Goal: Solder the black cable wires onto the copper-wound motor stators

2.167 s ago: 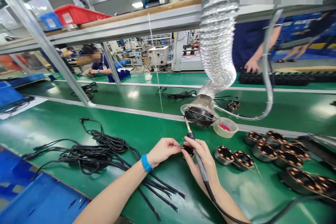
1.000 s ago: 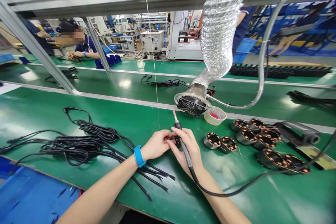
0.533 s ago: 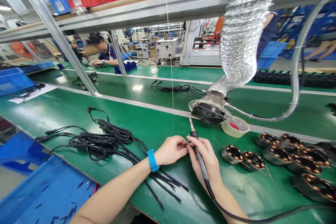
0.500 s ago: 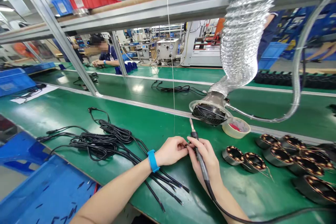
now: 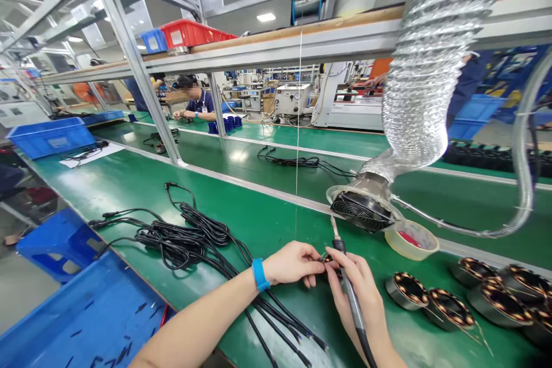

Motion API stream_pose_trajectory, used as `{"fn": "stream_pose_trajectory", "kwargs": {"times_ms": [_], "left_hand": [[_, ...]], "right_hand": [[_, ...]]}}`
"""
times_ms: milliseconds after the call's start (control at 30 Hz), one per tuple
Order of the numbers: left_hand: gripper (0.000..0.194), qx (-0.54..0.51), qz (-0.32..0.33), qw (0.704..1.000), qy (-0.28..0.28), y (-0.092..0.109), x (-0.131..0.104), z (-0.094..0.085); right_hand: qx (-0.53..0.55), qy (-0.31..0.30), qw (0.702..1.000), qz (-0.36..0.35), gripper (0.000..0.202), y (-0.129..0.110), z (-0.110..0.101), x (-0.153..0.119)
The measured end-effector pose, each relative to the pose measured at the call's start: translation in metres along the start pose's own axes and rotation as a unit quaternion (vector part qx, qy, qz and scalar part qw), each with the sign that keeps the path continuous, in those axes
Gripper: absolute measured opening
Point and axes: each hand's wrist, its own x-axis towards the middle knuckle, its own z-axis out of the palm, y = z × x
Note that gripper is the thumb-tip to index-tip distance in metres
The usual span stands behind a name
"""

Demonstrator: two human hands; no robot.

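My left hand [image 5: 295, 263], with a blue wristband, pinches a small dark part with copper-coloured spots [image 5: 328, 260], mostly hidden by the fingers. Against the other side of that part are the fingertips of my right hand [image 5: 360, 287]. The same hand holds a soldering iron [image 5: 351, 293], its tip pointing up and away. Black cables [image 5: 172, 241] lie bundled on the green table [image 5: 241, 207], their stripped ends beneath and beside my left wrist.
A fume hose [image 5: 418, 69] with a black fan [image 5: 362, 211] hangs ahead. Beside it sits a tape roll [image 5: 411, 241]. Several wound metal rings [image 5: 451, 309] lie at right. A solder wire [image 5: 298, 126] hangs from the shelf. Blue tray [image 5: 86, 322] at lower left. A person [image 5: 202, 100] sits across.
The camera view has tilted up and shifted left, so most things appear lower and further right. Both hands stay together at the small part; the left fingers have shifted slightly.
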Motion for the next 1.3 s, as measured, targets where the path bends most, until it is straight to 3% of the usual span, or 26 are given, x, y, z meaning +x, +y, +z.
{"fn": "stream_pose_trajectory", "kwargs": {"times_ms": [200,600,967,1300], "left_hand": [[0.049,-0.027,-0.028,0.999,0.014,0.0019,-0.0011,-0.0043],[0.046,-0.035,-0.034,0.999,0.014,0.0038,-0.0019,-0.0008],[0.043,-0.041,0.010,0.999,0.024,-0.0004,0.0007,0.0036],[0.049,-0.070,-0.017,0.997,0.037,0.0071,-0.0024,0.0045]], "right_hand": [[0.000,-0.020,1.000,-0.016,0.030,0.0002,0.0011,-0.0018],[0.008,-0.034,0.999,-0.013,0.034,0.0023,0.0021,-0.0056],[0.020,0.000,1.000,-0.018,0.031,0.0023,0.0052,-0.0064],[0.005,-0.010,1.000,-0.016,0.033,0.0006,0.0029,-0.0055]]}}
